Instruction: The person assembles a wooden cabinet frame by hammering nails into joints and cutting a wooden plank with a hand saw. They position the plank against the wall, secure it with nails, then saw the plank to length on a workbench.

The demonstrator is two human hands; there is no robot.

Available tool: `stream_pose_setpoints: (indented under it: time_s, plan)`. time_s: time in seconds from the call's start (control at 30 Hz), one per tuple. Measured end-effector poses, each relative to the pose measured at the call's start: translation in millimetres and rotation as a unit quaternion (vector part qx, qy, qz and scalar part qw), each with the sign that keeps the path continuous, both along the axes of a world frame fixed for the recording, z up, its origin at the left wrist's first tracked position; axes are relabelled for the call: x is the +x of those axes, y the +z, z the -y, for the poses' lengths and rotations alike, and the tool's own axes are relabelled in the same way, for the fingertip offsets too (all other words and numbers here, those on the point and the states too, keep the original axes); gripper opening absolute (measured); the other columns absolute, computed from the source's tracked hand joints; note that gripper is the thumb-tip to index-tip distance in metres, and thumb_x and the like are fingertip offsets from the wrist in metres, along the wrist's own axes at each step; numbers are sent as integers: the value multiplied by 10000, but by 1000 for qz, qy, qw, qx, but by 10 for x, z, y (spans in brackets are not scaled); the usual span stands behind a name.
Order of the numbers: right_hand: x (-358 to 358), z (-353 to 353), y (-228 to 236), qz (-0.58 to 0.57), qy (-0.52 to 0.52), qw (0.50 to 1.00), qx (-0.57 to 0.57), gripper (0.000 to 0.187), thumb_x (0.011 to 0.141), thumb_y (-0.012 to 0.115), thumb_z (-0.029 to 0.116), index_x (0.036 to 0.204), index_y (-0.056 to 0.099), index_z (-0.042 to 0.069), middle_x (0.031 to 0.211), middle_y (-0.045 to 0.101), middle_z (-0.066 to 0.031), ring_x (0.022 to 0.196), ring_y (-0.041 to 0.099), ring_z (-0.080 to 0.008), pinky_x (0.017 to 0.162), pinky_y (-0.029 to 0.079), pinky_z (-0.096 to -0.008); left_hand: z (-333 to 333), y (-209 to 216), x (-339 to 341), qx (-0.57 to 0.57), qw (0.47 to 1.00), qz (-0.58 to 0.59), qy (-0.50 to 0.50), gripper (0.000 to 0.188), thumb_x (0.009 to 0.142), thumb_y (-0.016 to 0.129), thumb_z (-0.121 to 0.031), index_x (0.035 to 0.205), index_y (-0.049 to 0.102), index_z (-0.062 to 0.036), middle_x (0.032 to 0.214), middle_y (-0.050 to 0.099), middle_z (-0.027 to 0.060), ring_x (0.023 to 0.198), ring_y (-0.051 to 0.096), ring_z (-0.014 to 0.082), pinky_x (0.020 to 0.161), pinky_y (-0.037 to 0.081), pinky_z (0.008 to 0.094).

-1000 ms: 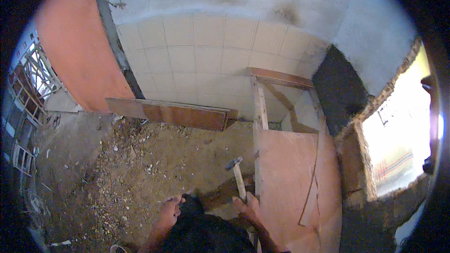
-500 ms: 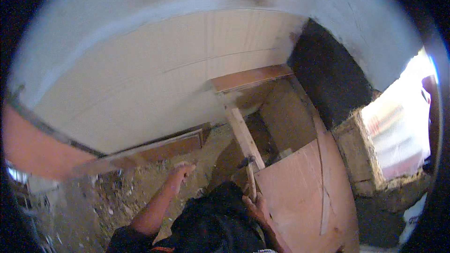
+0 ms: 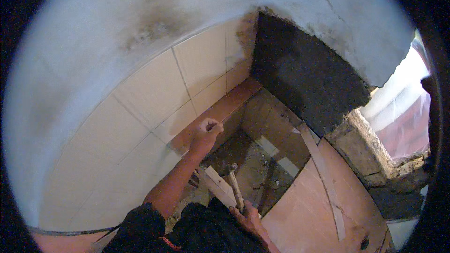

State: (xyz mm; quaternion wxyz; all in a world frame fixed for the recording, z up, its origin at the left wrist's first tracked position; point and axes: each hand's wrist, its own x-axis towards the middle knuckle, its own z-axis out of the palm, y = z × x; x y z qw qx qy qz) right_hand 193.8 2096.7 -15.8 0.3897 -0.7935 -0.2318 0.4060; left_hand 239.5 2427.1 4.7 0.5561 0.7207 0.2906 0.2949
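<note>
My left hand (image 3: 206, 133) is raised in front of a reddish-brown strip (image 3: 234, 99) along the foot of the tiled wall. Its fingers are curled together, and anything between them is too small to make out. Lower down, my right hand (image 3: 248, 216) grips a hammer (image 3: 236, 187) by its wooden handle, the head pointing up. Close beside the hammer lies a pale wooden board (image 3: 217, 185), slanting past my right hand; its lower end is hidden.
Beige tiles (image 3: 140, 126) cover the left wall, and dark wet-looking mortar (image 3: 304, 65) coats the adjoining one. A rubble-strewn recess (image 3: 248, 159) lies below the corner. At right, a large pinkish panel (image 3: 304, 201) carries a thin strip (image 3: 328, 187), near a rough-edged window opening (image 3: 398, 117).
The view has turned toward the corner. My left hand has gone from low over the floor up to the reddish-brown strip. The hammer stays in my right hand.
</note>
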Motion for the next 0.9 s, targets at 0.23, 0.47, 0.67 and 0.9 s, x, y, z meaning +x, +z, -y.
stream_pose_setpoints:
  time_s: [0.23,0.47,0.67,0.9]
  plan:
    - [353,-97,-7,-14,-134,990,-30,409,928,745,330,1133,616,1,932,699,-187,830,670,-305,748,534,-421,-668,-549,1518,190,981,-8,26,324,895,722,-308,1001,708,-2,906,741,132,857,702,239,792,542,368]
    - [653,-142,-27,-80,-268,956,-89,359,963,712,260,1223,620,29,893,582,-130,809,546,-217,740,479,-389,-1026,-1023,2811,243,967,-60,-52,324,893,715,-303,1032,710,-10,949,738,151,896,702,276,822,544,389]
    - [1125,-532,-114,-25,-313,947,-65,354,929,750,314,1071,618,18,838,633,-120,732,588,-241,680,508,-390,-1154,-1124,3311,245,953,-125,-128,315,896,704,-290,1043,707,-11,965,734,155,911,699,282,834,542,393]
    - [2134,-875,-109,-48,-318,947,-10,332,970,686,245,1158,610,-18,968,668,-91,845,600,-182,784,496,-337,-961,-1005,3457,282,943,-138,-107,305,900,692,-275,1057,704,-13,984,730,159,928,695,289,847,540,398]
